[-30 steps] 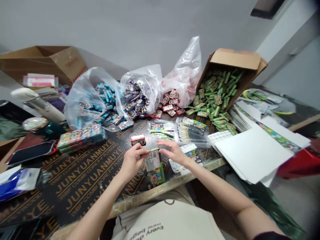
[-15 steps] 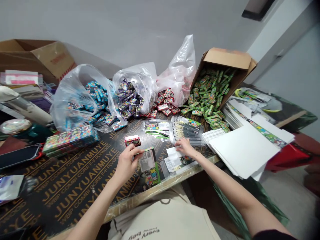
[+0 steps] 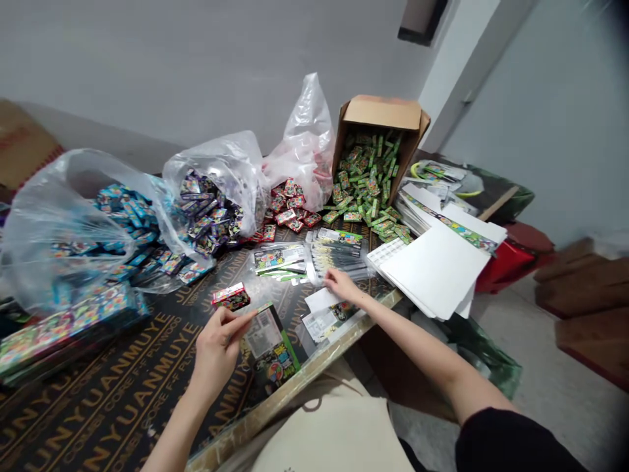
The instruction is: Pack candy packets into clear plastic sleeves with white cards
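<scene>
My left hand (image 3: 219, 341) has its thumb and fingers pinched at the upper left corner of a flat black-and-green printed packet (image 3: 275, 354), which lies near the table's front edge. Just beyond that hand sits a small red box (image 3: 232, 296). To the right, the curled fingers of my right hand (image 3: 341, 287) are at the upper edge of a white card (image 3: 320, 300). The card overlaps a printed sheet with a barcode (image 3: 322, 322); whether the fingertips grip the card is hard to see. Flat printed packs (image 3: 280, 259) and a fan of dark strips (image 3: 337, 255) lie beyond.
Plastic bags of blue boxes (image 3: 130, 213), purple boxes (image 3: 211, 216) and red boxes (image 3: 289, 203) line the back. A tipped carton (image 3: 383, 111) spills green boxes. White sheets (image 3: 432, 262) are stacked at right; bundled colourful packs (image 3: 73, 328) lie at left.
The view has swung to the right, so everything sits further left in the picture. Both hands stay at nearly the same places beside the packet and the white card.
</scene>
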{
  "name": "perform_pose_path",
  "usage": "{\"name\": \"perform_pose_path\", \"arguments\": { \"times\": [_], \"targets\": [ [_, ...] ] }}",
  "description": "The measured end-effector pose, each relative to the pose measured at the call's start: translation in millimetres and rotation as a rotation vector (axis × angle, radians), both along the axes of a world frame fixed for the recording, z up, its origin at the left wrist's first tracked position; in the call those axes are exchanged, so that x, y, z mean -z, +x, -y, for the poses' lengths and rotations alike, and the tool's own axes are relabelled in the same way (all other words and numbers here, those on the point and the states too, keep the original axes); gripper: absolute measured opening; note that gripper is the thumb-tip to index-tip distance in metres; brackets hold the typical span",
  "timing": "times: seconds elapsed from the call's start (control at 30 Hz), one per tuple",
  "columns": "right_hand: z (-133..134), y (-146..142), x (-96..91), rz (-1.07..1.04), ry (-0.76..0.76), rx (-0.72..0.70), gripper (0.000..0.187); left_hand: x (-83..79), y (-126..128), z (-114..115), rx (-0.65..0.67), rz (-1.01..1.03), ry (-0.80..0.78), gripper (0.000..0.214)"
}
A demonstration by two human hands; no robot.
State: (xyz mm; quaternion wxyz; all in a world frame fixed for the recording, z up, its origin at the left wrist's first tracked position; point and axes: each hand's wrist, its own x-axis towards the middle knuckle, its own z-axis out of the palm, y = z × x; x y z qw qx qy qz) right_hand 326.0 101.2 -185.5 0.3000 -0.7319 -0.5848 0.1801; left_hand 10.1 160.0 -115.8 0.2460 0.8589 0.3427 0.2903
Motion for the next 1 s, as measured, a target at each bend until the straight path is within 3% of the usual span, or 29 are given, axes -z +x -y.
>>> {"name": "perform_pose_path", "arguments": {
  "times": [0.13, 0.23, 0.33, 0.47, 0.73, 0.9, 1.0],
  "targets": [
    [-26, -25, -52.1, -0.124, 0.068, -0.074, 0.008, -6.4, 2, 10, -0.071, 0.066, -0.035, 0.018],
    [-44, -64, -93.9, -0.352, 0.051, -0.374, 0.012, -9.2, 4, 15, -0.157, 0.119, -0.065, 0.009],
    [-54, -100, -118.2, -0.491, -0.087, -0.68, 0.014, -8.7, 4, 16, -0.188, 0.148, -0.061, 0.006],
    [-62, -123, -119.9, -0.457, -0.287, -0.863, 0.013, -10.4, 3, 18, -0.179, 0.152, -0.057, 0.006],
    [-81, -130, -112.7, -0.272, -0.373, -0.922, 0.011, -8.8, 4, 21, -0.237, 0.14, -0.028, 0.016],
    [-79, -137, -98.8, -0.386, -0.388, -0.813, 0.012, -3.9, 11, 23, -0.211, 0.074, 0.02, 0.007],
    [-75, -125, -90.9, -0.515, -0.283, -0.655, 0.023, -4.5, 8, 22, -0.154, -0.032, 0.076, 0.02]
  ]
}}
